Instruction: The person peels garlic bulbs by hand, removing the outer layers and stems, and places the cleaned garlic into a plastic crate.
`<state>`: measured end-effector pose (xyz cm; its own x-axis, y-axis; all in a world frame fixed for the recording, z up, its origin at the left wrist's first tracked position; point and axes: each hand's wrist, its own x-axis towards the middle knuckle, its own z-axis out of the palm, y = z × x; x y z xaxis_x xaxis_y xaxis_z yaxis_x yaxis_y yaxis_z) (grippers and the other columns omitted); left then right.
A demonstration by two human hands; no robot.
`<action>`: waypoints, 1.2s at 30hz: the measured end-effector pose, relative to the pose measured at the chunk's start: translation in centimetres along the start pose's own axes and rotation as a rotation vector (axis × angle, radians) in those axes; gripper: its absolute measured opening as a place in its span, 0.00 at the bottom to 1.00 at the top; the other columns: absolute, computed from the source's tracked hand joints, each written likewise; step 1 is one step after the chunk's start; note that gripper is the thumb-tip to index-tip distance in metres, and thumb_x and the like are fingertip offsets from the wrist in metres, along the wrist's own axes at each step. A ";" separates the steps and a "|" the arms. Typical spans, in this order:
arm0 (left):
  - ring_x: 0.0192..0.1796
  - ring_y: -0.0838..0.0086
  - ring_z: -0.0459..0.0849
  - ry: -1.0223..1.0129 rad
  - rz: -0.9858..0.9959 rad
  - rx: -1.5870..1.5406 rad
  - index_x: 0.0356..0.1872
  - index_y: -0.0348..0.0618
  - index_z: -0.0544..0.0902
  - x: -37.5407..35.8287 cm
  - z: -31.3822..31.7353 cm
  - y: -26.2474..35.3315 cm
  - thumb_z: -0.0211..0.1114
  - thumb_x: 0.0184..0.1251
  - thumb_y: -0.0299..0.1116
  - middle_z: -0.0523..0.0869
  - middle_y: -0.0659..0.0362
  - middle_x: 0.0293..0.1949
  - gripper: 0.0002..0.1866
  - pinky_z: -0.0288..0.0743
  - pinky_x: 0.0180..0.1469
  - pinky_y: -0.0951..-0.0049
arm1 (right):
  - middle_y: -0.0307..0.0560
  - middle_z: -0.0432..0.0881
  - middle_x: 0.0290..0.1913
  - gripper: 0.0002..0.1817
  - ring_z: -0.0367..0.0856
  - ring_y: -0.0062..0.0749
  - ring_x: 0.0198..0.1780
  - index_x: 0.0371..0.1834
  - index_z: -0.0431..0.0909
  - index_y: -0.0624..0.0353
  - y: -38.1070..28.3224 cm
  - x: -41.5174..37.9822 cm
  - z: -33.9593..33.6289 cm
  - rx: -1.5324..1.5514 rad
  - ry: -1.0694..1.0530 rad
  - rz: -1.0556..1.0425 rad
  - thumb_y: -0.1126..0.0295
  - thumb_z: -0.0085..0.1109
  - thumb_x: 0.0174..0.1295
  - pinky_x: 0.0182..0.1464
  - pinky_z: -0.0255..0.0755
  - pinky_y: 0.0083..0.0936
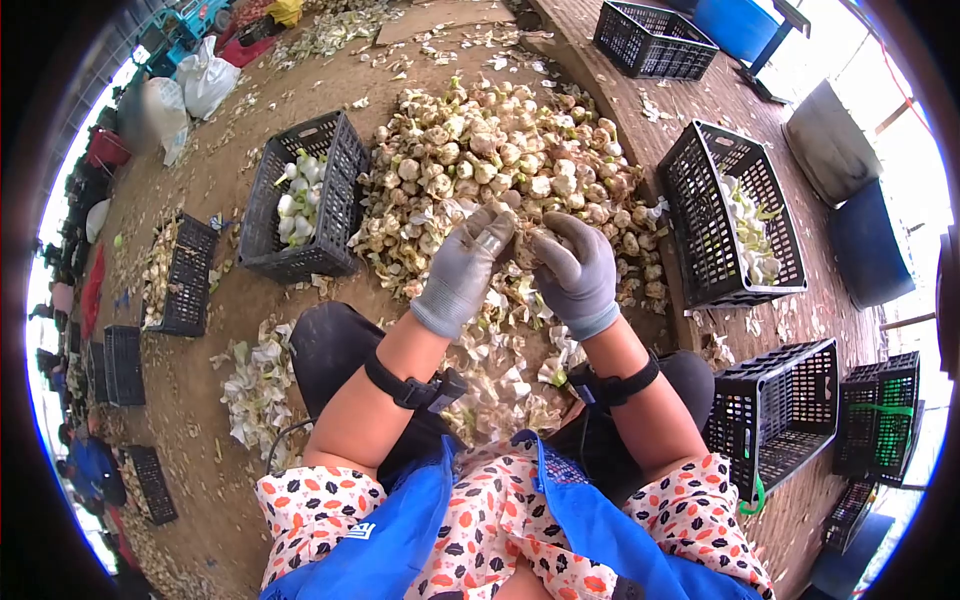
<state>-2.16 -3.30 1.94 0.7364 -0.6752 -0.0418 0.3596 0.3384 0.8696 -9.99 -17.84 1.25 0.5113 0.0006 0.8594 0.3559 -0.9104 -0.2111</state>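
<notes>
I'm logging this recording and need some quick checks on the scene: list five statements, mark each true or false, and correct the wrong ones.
1. The left hand and right hand both wear grey gloves. True.
2. The hands are at opposite sides of the pile of bulbs. False: they are close together, over the pile's near part.
3. The left crate and right crate, either side of the pile, both hold pale bulbs. True.
4. The person's sleeves are plain blue. False: they are pale with a red and dark leaf print.
5. Loose husks lie beside the left knee. True.
</notes>
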 end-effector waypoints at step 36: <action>0.38 0.76 0.79 -0.009 0.448 0.758 0.35 0.40 0.77 2.1 -2.4 0.9 0.44 0.52 0.11 0.81 0.61 0.34 0.17 0.74 0.48 0.78 | 0.49 0.83 0.26 0.25 0.83 0.31 0.23 0.41 0.78 0.67 -1.2 -1.4 -2.3 1.726 -1.199 1.355 0.49 0.57 0.62 0.23 0.79 0.24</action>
<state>1.07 -2.85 1.41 0.7110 -0.5898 0.3828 -0.4419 0.0487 0.8957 -12.93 -17.75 1.41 0.6839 0.6449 -0.3411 -0.6514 0.3292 -0.6836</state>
